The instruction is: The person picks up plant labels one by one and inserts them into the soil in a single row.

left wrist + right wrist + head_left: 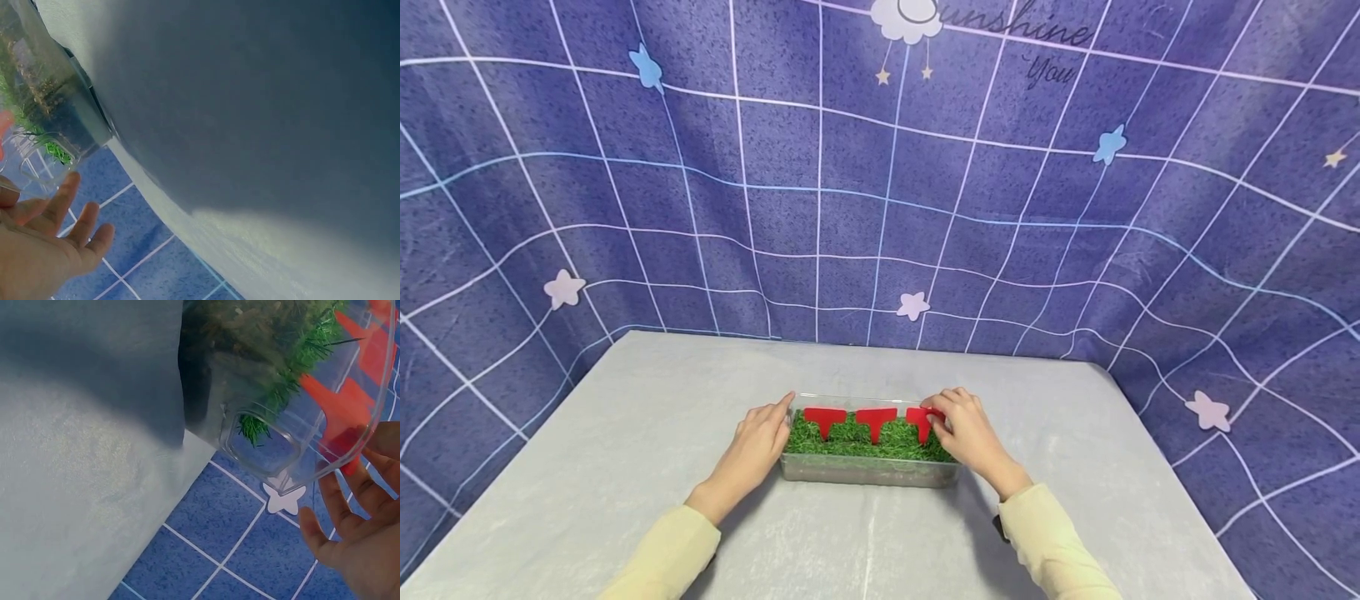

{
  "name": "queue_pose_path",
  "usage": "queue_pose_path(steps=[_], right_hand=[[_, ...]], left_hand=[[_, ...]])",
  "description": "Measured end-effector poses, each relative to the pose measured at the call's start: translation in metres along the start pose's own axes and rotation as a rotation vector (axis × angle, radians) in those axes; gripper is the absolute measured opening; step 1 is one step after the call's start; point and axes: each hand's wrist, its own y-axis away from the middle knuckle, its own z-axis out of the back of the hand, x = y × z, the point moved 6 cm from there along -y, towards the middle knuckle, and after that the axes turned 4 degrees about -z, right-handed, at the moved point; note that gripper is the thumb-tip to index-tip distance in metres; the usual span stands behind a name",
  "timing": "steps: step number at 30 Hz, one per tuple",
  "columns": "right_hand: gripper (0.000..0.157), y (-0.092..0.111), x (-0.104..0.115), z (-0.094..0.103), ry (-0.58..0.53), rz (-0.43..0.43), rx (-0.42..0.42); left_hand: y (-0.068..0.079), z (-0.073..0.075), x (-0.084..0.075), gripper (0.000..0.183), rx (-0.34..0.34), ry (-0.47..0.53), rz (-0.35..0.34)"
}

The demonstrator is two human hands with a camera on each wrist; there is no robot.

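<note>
A clear plastic box (871,473) filled with soil and green grass (850,431) sits on the table. Three red T-shaped plant labels stand in the grass: a left label (825,414), a middle label (876,415) and a right label (917,414). At the box's left end, my left hand (752,446) rests against the wall and rim with its fingers extended. My right hand (968,431) pinches the right label's top near the box's right end. In the right wrist view, this label (340,415) shows through the clear wall, beside the fingertips.
A light grey cloth covers the table (662,400). Behind it hangs a blue-purple curtain (850,208) with a grid and stars, which also wraps round both sides.
</note>
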Motion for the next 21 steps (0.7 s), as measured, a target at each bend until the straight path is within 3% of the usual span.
queue_pose_path(steps=[11, 21], right_hand=[[0.016, -0.001, -0.004, 0.012, -0.007, -0.007, -0.036], [0.016, 0.005, -0.014, 0.034, 0.016, -0.012, -0.131]], left_hand=[[-0.004, 0.001, -0.001, 0.044, 0.028, -0.003, -0.003], [-0.011, 0.009, -0.002, 0.044, 0.054, -0.040, -0.018]])
